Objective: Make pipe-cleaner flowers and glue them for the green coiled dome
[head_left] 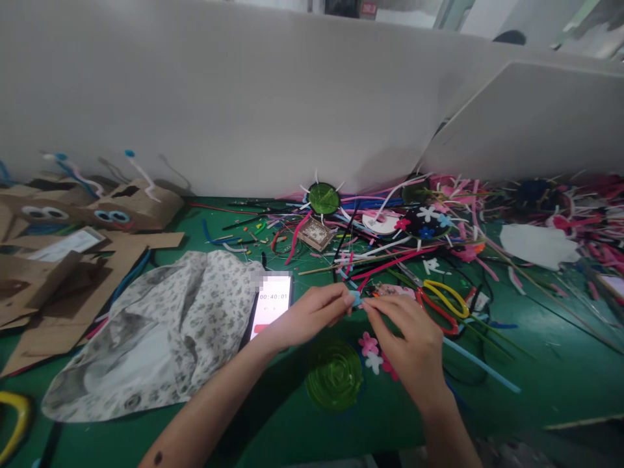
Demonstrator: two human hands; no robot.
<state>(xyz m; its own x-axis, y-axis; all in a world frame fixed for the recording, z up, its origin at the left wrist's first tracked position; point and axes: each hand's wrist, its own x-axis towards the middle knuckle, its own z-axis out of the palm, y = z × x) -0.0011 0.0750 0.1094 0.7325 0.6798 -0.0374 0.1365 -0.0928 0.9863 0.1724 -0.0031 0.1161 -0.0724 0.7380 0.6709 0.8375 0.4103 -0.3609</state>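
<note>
1. A small light-blue piece (355, 298) is held up between the two hands, above the table (550, 370); its full shape is hidden by fingers.
2. Its left side is pinched by the left hand (319, 313), whose thumb and fingers are drawn together.
3. Its right edge is gripped at the fingertips of the right hand (407, 330), with thumb and forefinger brought together.
4. A green disc (334, 376) is laid flat on the table, below the gap between the hands.
5. Just beside the disc, a white flower (374, 363) and pink flowers (368, 342) are seen, partly covered by the right hand.
6. Beyond the right wrist, scissors (446, 300) with red and yellow handles are surrounded by loose stems.
7. A phone (273, 298), on which 00:40:01 is displayed, is partly covered by the left forearm; a patterned cloth (180, 325) is spread beside it.
8. Farther back, a leaf-green round (324, 197) is ringed by white stems.
</note>
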